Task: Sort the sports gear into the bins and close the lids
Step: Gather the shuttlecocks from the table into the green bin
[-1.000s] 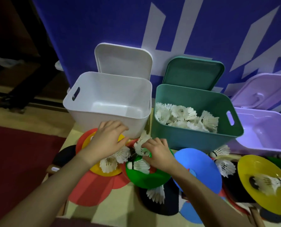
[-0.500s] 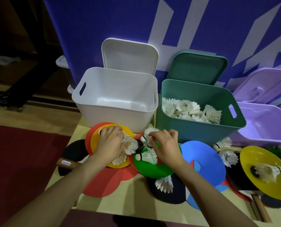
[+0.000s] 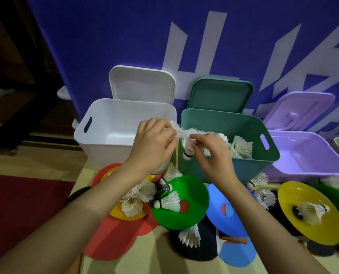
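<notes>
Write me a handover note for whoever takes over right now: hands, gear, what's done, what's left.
Left hand: grips shuttlecocks, raised between the white bin and the teal bin.
Right hand: pinches a shuttlecock at the teal bin's near rim.
Done: teal bin holds a pile of shuttlecocks.
White bin shows nothing inside; purple bin likewise.
Left: drop both grips' loads, clear the loose shuttlecocks on the discs, sort the discs and paddles, close all three lids, now propped open.

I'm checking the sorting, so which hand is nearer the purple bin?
Right. The right hand is over the green bin, next to the purple bin; the left hand is farther, by the white bin.
</notes>
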Available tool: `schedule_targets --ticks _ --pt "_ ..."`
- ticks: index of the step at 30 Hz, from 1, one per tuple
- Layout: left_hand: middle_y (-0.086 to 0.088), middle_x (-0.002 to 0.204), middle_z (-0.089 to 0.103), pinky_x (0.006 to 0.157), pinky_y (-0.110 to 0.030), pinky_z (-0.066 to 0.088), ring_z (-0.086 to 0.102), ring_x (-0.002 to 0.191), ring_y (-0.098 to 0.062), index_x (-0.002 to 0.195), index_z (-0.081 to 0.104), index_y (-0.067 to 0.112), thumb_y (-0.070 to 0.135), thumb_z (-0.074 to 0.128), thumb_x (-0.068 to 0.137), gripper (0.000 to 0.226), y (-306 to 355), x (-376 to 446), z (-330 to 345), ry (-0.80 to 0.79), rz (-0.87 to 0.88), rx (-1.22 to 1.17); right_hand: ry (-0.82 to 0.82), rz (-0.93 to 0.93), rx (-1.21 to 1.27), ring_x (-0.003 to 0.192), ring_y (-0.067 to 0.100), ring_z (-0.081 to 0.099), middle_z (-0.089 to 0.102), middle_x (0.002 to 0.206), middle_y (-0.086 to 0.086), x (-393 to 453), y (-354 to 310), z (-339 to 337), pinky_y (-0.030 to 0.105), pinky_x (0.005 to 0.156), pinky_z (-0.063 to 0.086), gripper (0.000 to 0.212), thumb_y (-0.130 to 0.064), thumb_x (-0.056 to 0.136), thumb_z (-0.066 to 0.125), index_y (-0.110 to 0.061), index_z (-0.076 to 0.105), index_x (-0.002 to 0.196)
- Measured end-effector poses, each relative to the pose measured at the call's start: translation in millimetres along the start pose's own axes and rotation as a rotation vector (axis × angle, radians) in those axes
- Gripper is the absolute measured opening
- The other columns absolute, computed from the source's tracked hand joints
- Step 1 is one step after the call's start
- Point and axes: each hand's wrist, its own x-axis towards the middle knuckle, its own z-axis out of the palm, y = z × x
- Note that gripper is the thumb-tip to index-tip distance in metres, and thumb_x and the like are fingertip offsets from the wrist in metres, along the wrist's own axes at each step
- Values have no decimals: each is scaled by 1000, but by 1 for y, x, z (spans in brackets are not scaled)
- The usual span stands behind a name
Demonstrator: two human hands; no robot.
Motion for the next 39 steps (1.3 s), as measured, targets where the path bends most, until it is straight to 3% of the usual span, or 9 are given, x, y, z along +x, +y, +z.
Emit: schedule_targets --ticks 9,14,16,21,23,27,32,36,39 --pt "-8 95 61 81 -34 35 56 91 -28 90 68 7 20 63 86 14 26 72 80 -197 -53 -154 93 229 44 76 22 57 61 81 -1 30 67 -43 41 71 50 14 -7 84 61 -11 66 97" --pt "-3 112 57 93 -35 30 51 107 -22 112 62 15 30 46 94 29 12 62 126 -674 -80 40 0 332 26 78 19 58 63 88 0 29 97 -38 38 73 51 15 -6 86 61 -9 67 100" --pt "-3 115 57 96 -36 27 49 109 -21 115 61 15 34 44 94 33 6 53 133 -755 -78 103 -75 375 35 80 17 57 63 92 -1 25 105 -32 35 75 50 16 -7 87 61 -10 66 102" --pt "-1 118 57 97 -34 22 46 114 -19 117 60 15 34 42 95 34 1 45 127 -637 -53 90 -518 358 -174 102 27 58 65 109 2 7 124 -12 38 89 41 24 -31 90 60 -19 68 109" --pt "0 122 55 99 -33 20 44 117 -19 120 58 17 34 43 95 34 0 43 116 -592 -49 64 -469 349 -217 104 28 56 65 110 2 1 117 -10 36 88 35 27 -35 91 56 -19 68 108" --pt "-1 121 57 97 -33 19 46 116 -20 118 59 16 33 46 94 32 -8 32 85 -500 -36 40 -298 224 -88 87 28 60 65 93 3 -7 90 -4 40 76 47 35 -37 88 47 -13 69 101" --pt "-2 95 64 80 -32 24 59 93 -26 96 67 15 38 38 84 38 -12 -1 43 -372 -48 18 -301 90 28 83 20 56 63 87 -1 -21 44 15 32 73 44 27 -32 89 51 -13 67 98" --pt "2 89 63 77 -32 26 59 86 -24 89 66 17 37 39 83 34 -21 -46 24 -435 -88 32 -445 167 -8 83 23 59 64 87 0 -49 25 43 36 72 46 33 -40 84 55 -15 65 103" --pt "2 85 64 76 -33 27 61 84 -24 88 67 18 39 40 80 36 -31 -81 24 -556 -134 53 -714 284 -186 108 31 53 58 117 7 -77 18 64 38 87 37 52 -40 87 58 -19 46 133"
